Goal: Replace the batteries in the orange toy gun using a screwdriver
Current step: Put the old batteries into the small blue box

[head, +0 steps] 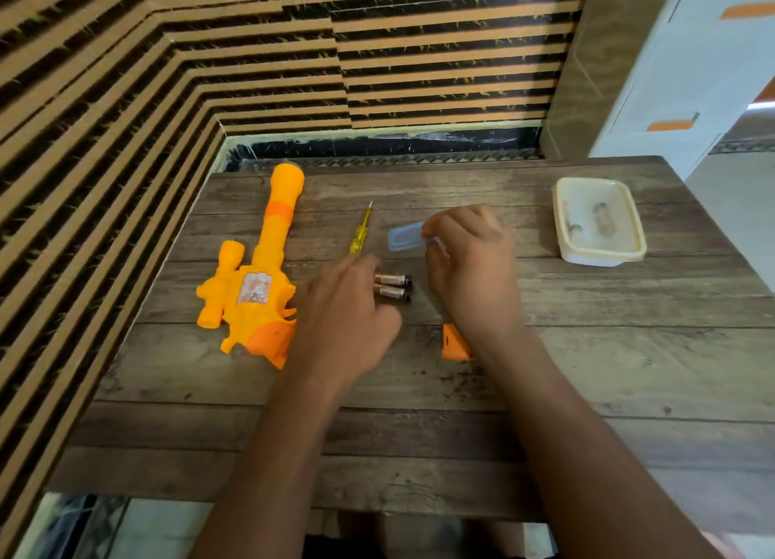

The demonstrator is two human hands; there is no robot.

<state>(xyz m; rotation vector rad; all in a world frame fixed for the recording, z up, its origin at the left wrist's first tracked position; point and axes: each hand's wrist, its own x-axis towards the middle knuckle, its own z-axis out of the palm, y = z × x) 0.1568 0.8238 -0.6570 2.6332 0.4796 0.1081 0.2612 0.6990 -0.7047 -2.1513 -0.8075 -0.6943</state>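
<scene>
The toy gun (251, 273) lies flat on the table (587, 390), just to the outer side of the left hand (348, 319), muzzle pointing away from the person. Its grip end sits nearest that hand, which looks like a way to keep the battery bay within easy reach. A small orange piece (455, 344), likely the battery cover, rests on the table partly under the right wrist, so the bay is probably already open.

The left hand is lowered over two batteries (392, 286) lying side by side between the two hands. Its fingers touch or cover their near ends, but motion blur keeps me from saying whether it has actually closed on one. The right hand (469, 260) pinches a pale blue plastic strip (404, 236) between thumb and fingertips, lifted a little off the table; my guess is packaging from the fresh batteries, held out of the way.

The screwdriver (360, 231), with its clear yellow handle, lies just beyond the left hand, tip pointing away, parked where it can be grabbed again for the cover screw. A lidded plastic box (599, 220) stands well off beyond the right hand with some small items inside, too cloudy to identify.

As for writing, the gun carries a sticker on its body and the batteries have dark and coppery wrappers, but nothing on either is legible.
</scene>
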